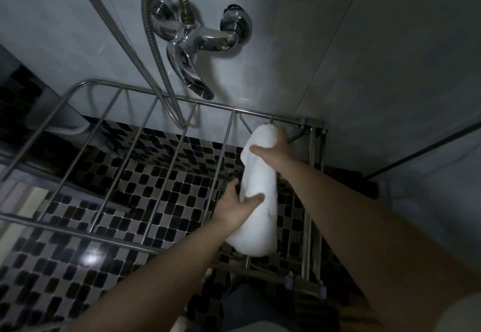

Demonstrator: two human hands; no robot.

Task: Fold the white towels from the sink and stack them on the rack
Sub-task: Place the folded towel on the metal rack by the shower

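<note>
Both hands on one white towel (260,193), folded into a long thick bundle. It lies along the right end of the steel rack (130,88), running from the far rail toward the near rail. Our left hand (234,206) grips its lower middle, thumb across the front, fingers curled behind. Our right hand (270,149) wraps the upper part near the far right corner. We can't tell whether the towel already rests on the bars or hangs just above them. Main risk, as we judge it: the rack is open crossbars with wide gaps, and the bundle runs parallel to them, so letting go could drop it through onto the mosaic tiles (145,175) below. Second risk: the fold is loose cloth, so releasing one hand first could let it sag and unroll. The shower mixer (197,43) and its hose (153,53) sit on the wall above the far rail, left of the towel, so a drip could wet anything placed there. Contents: this towel is the only item we see at the rack. The sink is out of view.
</note>
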